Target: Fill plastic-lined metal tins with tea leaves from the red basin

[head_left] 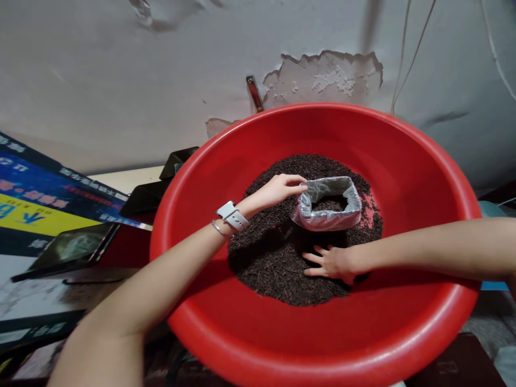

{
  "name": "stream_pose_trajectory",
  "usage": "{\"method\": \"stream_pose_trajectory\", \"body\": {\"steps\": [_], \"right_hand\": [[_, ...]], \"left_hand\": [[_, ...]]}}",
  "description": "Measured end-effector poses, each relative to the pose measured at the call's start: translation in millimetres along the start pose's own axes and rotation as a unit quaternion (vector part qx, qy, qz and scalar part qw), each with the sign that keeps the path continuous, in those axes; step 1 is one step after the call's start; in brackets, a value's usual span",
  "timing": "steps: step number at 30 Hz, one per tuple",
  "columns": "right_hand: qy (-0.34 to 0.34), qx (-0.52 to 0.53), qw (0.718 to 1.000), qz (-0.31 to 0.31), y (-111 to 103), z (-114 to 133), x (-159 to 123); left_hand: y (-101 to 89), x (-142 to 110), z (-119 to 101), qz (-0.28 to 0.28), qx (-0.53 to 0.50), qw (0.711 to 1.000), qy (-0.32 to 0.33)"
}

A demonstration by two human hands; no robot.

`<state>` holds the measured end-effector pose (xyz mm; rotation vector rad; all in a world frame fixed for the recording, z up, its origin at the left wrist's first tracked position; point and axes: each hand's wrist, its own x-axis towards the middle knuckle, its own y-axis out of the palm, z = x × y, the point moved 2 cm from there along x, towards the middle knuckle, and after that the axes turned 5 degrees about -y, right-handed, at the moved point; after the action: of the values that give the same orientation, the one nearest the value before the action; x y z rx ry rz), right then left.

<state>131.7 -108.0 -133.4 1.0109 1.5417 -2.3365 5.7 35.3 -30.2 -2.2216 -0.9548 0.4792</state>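
Note:
A wide red plastic basin (pixel 423 183) holds a heap of dark dried tea leaves (pixel 278 269). On the heap is a box lined with a clear plastic bag (pixel 328 217), its mouth upward and some of the leaves inside. My left hand (pixel 282 188), with a white watch (pixel 233 215) and a bracelet on the wrist, grips the lined box's left edge between thumb and fingers. Just in front of the box, my right hand (pixel 330 262) lies on the leaves, palm down, with its fingers spread.
Against the left side of the basin stand dark boxes (pixel 145 199) and printed panels (pixel 44 199). Behind it is a wall (pixel 161 70) with peeling plaster and hanging cords (pixel 407 59). A dark red box (pixel 455 363) sits below the basin at lower right.

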Motion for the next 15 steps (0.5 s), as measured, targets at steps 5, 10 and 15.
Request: {"method": "stream_pose_trajectory", "body": {"steps": [5,10,15], "right_hand": [[-0.014,-0.050,0.999,-0.009,-9.7,2.1,-5.9],[-0.020,-0.073,0.997,-0.012,-17.8,0.6,-11.1],[-0.031,-0.041,0.997,-0.064,-41.0,10.5,-14.1]], "left_hand": [[0.0,0.8,0.5,-0.001,-0.003,1.000,-0.001],[0.2,0.8,0.8,-0.003,0.011,1.000,0.003],[-0.4,-0.1,0.4,-0.002,0.018,1.000,0.003]]}}
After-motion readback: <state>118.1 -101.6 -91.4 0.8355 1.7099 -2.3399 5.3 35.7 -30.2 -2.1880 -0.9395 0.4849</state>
